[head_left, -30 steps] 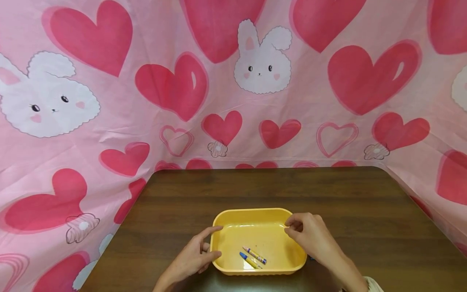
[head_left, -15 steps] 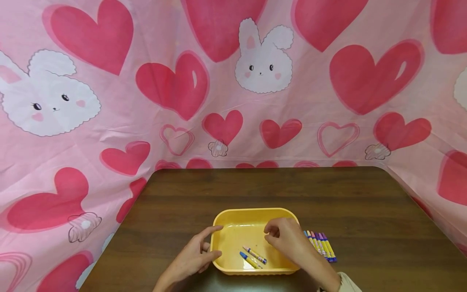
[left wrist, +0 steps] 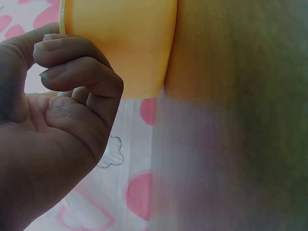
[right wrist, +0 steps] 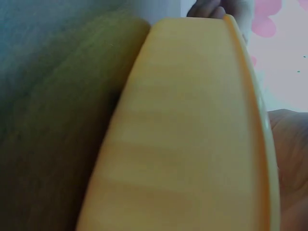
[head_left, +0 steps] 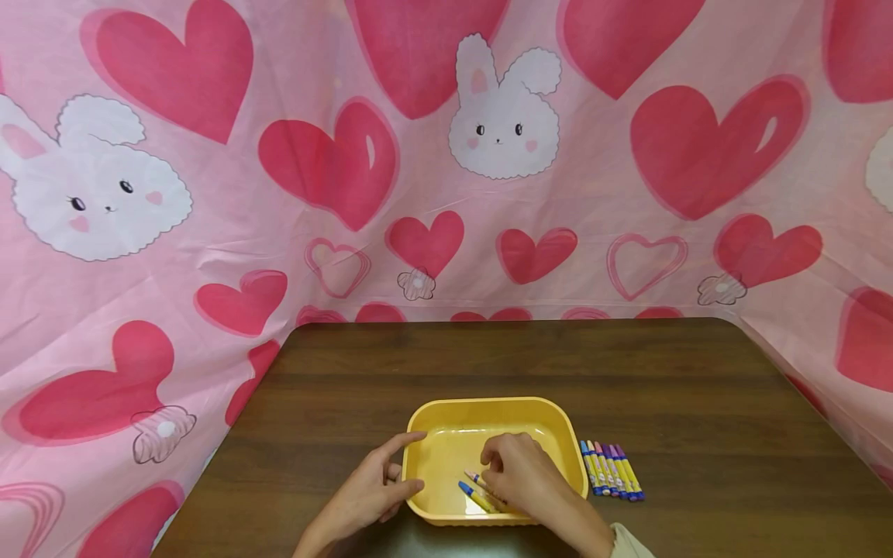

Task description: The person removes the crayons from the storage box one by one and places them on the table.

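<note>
My left hand holds the left side of a yellow plastic tray, with index finger and thumb at its rim. In the left wrist view, the other fingers are curled beside the tray's outer wall. Inside the tray lie a blue crayon and a pink-tipped crayon, both in yellow wrappers. Over them is my right hand, fingers bent and fingertips close to the pink-tipped crayon, partly covering it. No crayon is seen lifted. The right wrist view mostly shows the tray's outer wall.
Just right of the tray, several crayons lie side by side in a neat row on the dark wooden table. A pink cloth with hearts and rabbits hangs behind and along the sides.
My right hand has moved left from the tray's right rim to above the two crayons, uncovering the row of crayons on the table. My left hand and the tray have stayed put.
</note>
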A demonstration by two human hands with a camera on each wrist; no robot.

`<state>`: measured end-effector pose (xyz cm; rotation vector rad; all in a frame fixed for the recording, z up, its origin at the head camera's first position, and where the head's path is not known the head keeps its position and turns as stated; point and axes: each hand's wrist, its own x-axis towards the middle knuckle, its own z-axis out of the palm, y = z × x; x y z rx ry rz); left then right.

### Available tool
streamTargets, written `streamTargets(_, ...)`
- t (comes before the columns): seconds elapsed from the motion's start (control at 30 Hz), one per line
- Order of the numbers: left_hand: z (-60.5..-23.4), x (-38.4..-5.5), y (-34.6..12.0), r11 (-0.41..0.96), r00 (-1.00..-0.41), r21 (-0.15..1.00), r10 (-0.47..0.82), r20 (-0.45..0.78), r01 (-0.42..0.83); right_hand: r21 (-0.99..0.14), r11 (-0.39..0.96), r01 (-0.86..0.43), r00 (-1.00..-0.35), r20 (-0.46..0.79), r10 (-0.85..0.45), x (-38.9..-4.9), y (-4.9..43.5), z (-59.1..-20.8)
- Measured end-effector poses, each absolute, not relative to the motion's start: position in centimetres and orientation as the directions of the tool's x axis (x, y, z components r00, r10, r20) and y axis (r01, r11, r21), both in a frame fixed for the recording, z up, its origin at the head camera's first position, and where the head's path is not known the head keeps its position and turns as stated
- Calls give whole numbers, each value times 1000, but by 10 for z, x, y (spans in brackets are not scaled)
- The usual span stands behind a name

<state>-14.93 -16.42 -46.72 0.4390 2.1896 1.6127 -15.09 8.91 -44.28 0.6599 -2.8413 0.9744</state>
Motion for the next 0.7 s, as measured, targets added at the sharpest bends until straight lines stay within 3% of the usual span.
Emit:
streamTargets(0.4, -462, -142, -164, 281, -888, 958, 454, -76, 62, -492, 794, -357, -925, 67, -375, -145, 79, -450)
streamTargets(0.7, -462, -141, -163, 274, -891, 959, 449, -61, 72, -505, 804, -314, -939, 40, -342, -147, 81, -454)
